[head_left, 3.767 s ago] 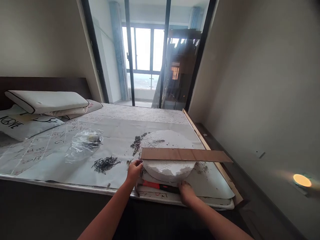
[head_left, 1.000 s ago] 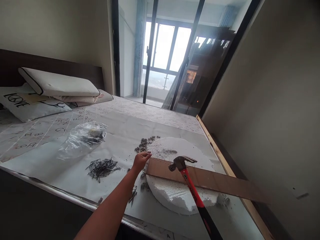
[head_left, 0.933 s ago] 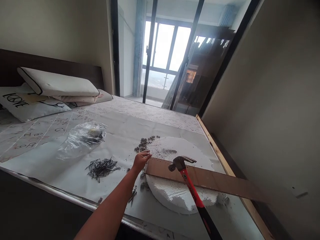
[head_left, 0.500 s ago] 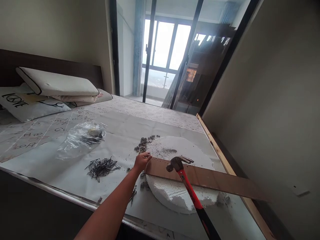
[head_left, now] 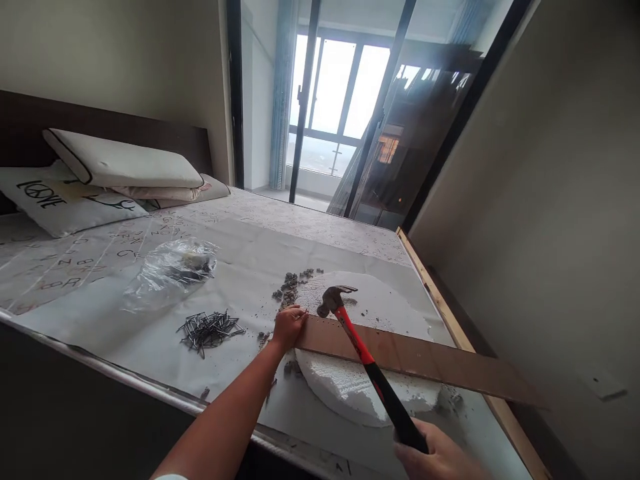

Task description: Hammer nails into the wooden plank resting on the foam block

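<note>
My right hand [head_left: 433, 450] grips the black end of a claw hammer [head_left: 357, 337] with a red and black handle. The hammer's head is raised above the left part of a brown wooden board [head_left: 400, 350]. At the board's left end, my left hand [head_left: 291, 325] is closed in a pinch on a thin nail [head_left: 307, 311], mostly hidden by the fingers. A row of small dark marks runs along the board near that hand. Under the board lies a rough white foam slab [head_left: 345, 387]. Left of the hand is a pile of nails [head_left: 210, 331].
A clear plastic bag [head_left: 173, 270] with dark contents lies on the sheet-covered bed. Grey crumbs [head_left: 290, 285] are scattered beside the foam. A wooden rail [head_left: 440, 307] runs along the bed's right edge. Pillows [head_left: 130, 167] rest by the headboard [head_left: 100, 113].
The hammer has swung up and to the left, and my right hand has come into view on its handle. My left hand stays at the board's end. The view has shifted slightly.
</note>
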`<act>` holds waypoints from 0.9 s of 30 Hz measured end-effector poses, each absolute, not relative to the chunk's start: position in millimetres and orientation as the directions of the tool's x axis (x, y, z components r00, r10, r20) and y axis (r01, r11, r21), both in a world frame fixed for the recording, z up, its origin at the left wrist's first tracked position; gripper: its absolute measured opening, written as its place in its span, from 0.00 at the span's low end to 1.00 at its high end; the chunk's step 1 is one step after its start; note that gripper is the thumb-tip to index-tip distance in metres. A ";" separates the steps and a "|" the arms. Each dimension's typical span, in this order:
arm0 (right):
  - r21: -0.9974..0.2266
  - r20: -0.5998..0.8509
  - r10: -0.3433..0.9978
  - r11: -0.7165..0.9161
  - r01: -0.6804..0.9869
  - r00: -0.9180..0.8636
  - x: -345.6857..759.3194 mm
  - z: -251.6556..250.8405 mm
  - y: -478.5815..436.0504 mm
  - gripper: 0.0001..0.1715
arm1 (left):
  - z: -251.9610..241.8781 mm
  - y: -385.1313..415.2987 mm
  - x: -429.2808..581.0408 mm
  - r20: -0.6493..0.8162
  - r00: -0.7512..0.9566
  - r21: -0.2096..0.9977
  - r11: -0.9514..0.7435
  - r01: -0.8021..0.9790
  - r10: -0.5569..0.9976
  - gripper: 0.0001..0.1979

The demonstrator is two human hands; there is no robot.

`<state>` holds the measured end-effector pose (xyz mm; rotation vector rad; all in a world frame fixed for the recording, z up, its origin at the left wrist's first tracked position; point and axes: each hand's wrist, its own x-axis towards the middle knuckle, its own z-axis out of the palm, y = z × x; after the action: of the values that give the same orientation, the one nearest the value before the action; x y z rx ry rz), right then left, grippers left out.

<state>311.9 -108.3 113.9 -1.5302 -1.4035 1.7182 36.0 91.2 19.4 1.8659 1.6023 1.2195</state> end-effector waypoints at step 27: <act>-0.863 -0.443 0.851 -0.319 0.393 -0.281 264.9 143.0 -71.2 0.17 | 10.4 85.0 36.8 0.296 -0.070 0.833 -0.222 0.507 0.952 0.11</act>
<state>264.9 -71.2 143.0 -1.5854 -1.5381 1.6300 36.8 85.0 10.4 1.7364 1.5650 1.2394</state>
